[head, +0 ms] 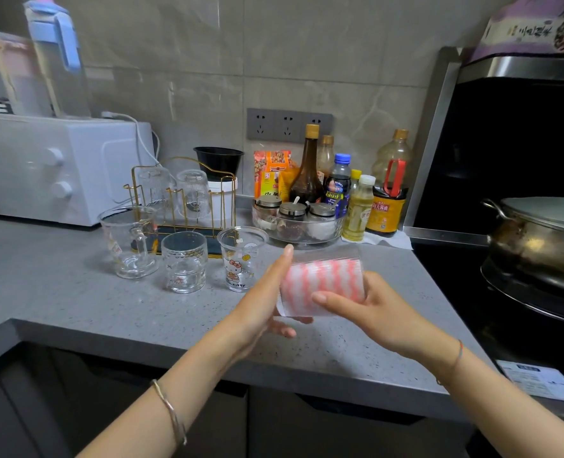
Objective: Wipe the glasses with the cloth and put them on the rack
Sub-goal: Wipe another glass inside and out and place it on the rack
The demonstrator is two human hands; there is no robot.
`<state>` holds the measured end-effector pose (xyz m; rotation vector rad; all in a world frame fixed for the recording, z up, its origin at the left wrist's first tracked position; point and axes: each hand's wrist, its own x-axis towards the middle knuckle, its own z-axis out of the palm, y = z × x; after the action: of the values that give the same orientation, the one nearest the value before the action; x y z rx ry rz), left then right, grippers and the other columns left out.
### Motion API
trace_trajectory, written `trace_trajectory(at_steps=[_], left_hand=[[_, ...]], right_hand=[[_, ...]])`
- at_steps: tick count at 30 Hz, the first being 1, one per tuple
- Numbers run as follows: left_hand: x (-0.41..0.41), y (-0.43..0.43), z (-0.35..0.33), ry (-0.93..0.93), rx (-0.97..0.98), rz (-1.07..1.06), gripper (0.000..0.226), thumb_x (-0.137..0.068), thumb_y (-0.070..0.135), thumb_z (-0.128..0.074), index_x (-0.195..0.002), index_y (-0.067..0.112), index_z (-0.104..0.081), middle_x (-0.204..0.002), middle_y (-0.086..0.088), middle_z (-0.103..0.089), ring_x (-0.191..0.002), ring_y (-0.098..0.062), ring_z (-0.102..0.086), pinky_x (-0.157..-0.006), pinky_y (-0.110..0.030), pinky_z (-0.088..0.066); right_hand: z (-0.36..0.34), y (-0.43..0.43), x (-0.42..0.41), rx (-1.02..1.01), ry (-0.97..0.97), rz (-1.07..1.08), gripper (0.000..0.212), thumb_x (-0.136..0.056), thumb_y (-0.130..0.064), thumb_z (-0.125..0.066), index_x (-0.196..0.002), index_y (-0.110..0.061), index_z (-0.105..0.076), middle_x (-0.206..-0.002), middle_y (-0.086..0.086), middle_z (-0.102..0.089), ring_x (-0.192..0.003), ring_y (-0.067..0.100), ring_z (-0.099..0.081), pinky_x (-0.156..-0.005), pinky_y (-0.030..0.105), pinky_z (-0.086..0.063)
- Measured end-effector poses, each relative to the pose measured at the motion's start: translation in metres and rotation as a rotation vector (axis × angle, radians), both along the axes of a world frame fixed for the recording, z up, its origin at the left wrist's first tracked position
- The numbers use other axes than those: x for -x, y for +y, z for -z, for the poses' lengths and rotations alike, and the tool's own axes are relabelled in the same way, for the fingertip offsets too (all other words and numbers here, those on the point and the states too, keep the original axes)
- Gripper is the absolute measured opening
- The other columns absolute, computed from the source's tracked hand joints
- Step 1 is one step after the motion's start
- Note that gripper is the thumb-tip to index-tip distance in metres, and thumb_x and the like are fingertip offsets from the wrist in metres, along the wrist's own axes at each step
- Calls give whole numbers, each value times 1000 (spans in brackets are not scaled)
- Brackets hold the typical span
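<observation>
Table (75, 305): grey speckled stone, matt. Rack (222, 193): thin gold metal wire, shiny. Glasses (184, 262): clear, glossy glass. Cloth (323, 282): soft pink-and-white weave, matt. Pot (538, 239): tarnished steel, duller lid.

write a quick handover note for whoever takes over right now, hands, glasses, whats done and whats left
Left hand: open, flat against the left end of the held glass.
Right hand: grips the held glass, which lies on its side above the counter.
Cloth: pink and white, seemingly stuffed inside that glass.
Done: two upturned glasses sit on the gold rack.
Left: finish wiping the held glass and rack it. The mug, ribbed glass and cartoon glass stand upright on the counter before the rack; whether they are wiped cannot be told.
</observation>
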<state>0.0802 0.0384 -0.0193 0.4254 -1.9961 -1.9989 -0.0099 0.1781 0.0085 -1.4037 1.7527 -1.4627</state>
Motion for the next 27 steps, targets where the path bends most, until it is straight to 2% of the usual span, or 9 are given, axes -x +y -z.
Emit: trace_trajectory(at_steps=[2,7,9,11,16,19,22,25,27], left_hand=[[-2,-1,0,-11,-118,3,64,-73,72,-41,-104,24,-69,-96,-2,-75,-76,-15,-70,-52,-24,-48],[3,1,2,89,-21,-135,82,-68,83,-52,-128,28,-55,-131,4,-57,-111,-15,-59,-54,-28,-56],[4,-1,2,142,84,-149,58,-72,78,-52,-113,36,-53,-120,11,-57,-106,-8,-57,-55,-30,-58],[5,-3,3,189,203,-146,60,-67,74,-49,-113,36,-52,-115,11,-59,-100,-10,-61,-57,-29,-58],[2,-7,9,317,482,-136,68,-68,82,-48,-120,39,-42,-103,32,-58,-91,-2,-61,-68,-33,-59],[-2,-8,11,375,603,-115,78,-68,86,-45,-127,35,-38,-110,33,-52,-100,4,-58,-83,-16,-50],[-3,-8,11,378,582,-73,79,-68,87,-44,-130,39,-35,-114,36,-51,-103,2,-58,-82,-12,-48],[-2,-3,8,310,510,-82,73,-69,88,-35,-135,55,-29,-135,48,-29,-119,-10,-53,-80,-38,-58],[-1,-1,2,200,336,-103,67,-79,77,-28,-140,49,-31,-150,26,-31,-112,-13,-61,-68,-38,-60]], right_hand=[[2,-1,-2,11,102,-7,17,-85,-19,-62,-101,-23,-67,-94,-11,-73,-91,7,-69,-79,15,-50],[2,-2,2,35,-17,-2,31,-80,0,-69,-102,-22,-66,-98,-5,-75,-92,11,-71,-79,17,-53],[1,-2,4,29,-113,2,39,-76,7,-70,-103,-21,-65,-96,-4,-75,-92,11,-71,-76,16,-52],[1,-2,6,38,-200,-14,43,-72,11,-73,-105,-16,-65,-96,1,-75,-92,14,-71,-74,17,-52],[-2,1,9,75,-442,-70,36,-75,-13,-63,-111,-10,-64,-108,11,-72,-98,21,-69,-77,22,-54],[-3,3,7,71,-513,-75,34,-82,-24,-60,-113,-11,-65,-109,10,-71,-99,21,-69,-78,25,-56],[-4,2,6,65,-502,-15,34,-85,-27,-65,-115,-11,-62,-108,9,-72,-97,21,-70,-80,26,-57],[-5,2,8,69,-482,5,36,-80,-23,-63,-114,-10,-62,-104,8,-73,-91,19,-71,-75,23,-56],[-7,2,8,50,-363,4,27,-83,-22,-64,-108,-12,-64,-100,4,-74,-91,15,-70,-77,19,-54]])
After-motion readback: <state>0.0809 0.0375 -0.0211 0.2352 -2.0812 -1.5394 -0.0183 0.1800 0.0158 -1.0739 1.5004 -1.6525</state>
